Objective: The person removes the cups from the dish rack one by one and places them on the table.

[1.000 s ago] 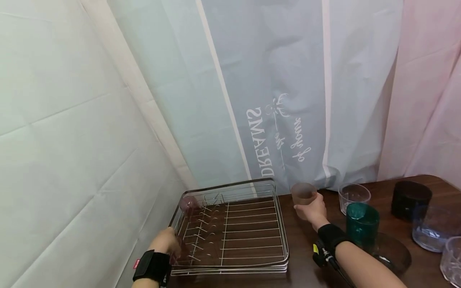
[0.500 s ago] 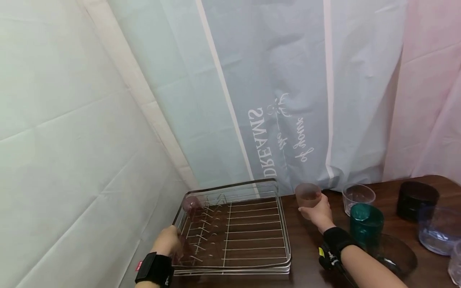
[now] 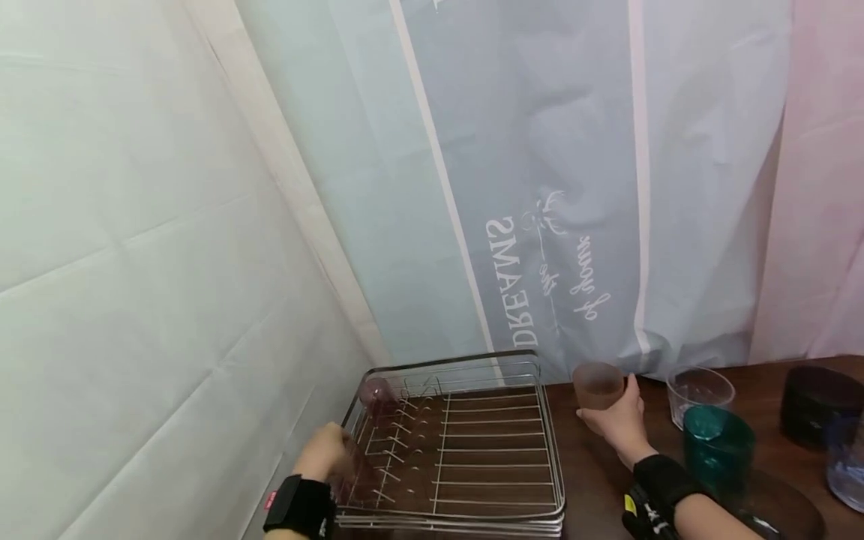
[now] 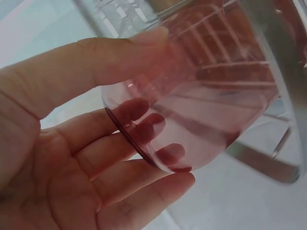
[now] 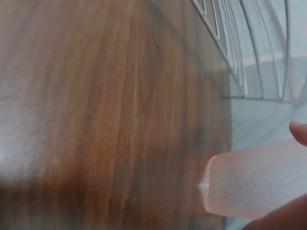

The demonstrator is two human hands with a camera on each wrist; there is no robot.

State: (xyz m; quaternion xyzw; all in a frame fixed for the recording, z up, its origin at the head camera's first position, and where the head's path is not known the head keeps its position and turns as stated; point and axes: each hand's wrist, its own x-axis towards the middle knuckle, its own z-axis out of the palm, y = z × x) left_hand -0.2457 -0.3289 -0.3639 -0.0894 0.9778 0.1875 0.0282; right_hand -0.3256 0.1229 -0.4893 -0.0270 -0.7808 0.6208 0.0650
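Head view, left hand: the left hand (image 3: 322,452) is at the near left corner of a wire rack (image 3: 540,420), fingers curled round a clear pink glass (image 3: 354,474) that sits inside the rack edge.
Head view, right hand: the right hand (image 3: 621,421) grips a frosted cup (image 3: 598,385), fingers wrapped round its far side, just right of the rack over a dark wood table (image 3: 594,480).
Head view, surroundings: a second pink glass (image 3: 375,391) lies at the rack's far left corner, well beyond the left fingers. Right of the right hand stand a clear cup (image 3: 698,390), a teal cup (image 3: 718,448), a black pot (image 3: 820,396) and a bluish glass (image 3: 847,463) at the frame edge. A curtain (image 3: 553,187) hangs behind.
Left wrist view: the thumb lies on top of the pink glass (image 4: 201,96) and the fingers (image 4: 139,139) are spread under its rim, seen through the wall. Rack wires show through beyond it.
Right wrist view: the frosted cup (image 5: 254,184) is held clear above the table (image 5: 96,105), a fingertip (image 5: 299,132) on its upper side. The rack corner (image 5: 249,52) is beyond the cup.
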